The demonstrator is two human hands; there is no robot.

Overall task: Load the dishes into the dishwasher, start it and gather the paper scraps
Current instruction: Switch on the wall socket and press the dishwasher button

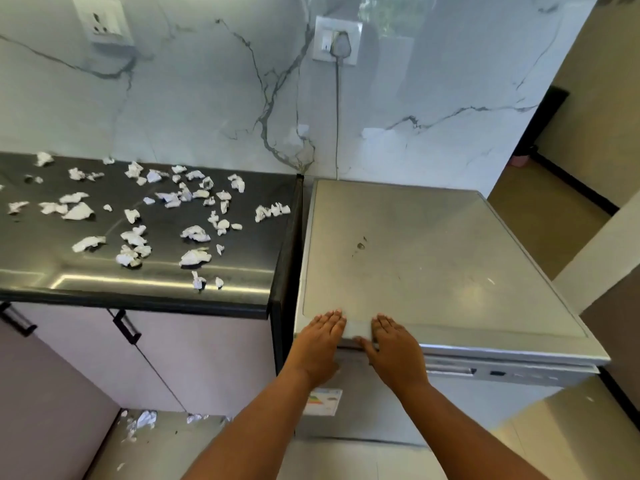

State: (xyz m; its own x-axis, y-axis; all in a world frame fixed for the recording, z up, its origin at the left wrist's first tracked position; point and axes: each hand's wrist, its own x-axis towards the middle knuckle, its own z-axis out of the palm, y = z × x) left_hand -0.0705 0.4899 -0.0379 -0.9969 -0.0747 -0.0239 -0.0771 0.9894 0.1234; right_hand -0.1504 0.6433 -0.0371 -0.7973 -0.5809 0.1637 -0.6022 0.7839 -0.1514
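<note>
Resting flat, fingers spread: left hand (320, 344), right hand (394, 351) on dishwasher (433, 258); door label (325, 400) unreadable.

black counter (242, 299) – crumpled paper scraps (194, 233) scattered | floor (166, 445) – few scraps

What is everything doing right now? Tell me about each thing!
Dishwasher: door shut.
Left hand: open, flat on the dishwasher's front edge.
Right hand: open, flat on the same edge.
Paper scraps: crumpled, scattered over the counter, a few on the floor.
Wall plug: plugged in, cord hanging down.
Cabinet doors: shut.
</note>
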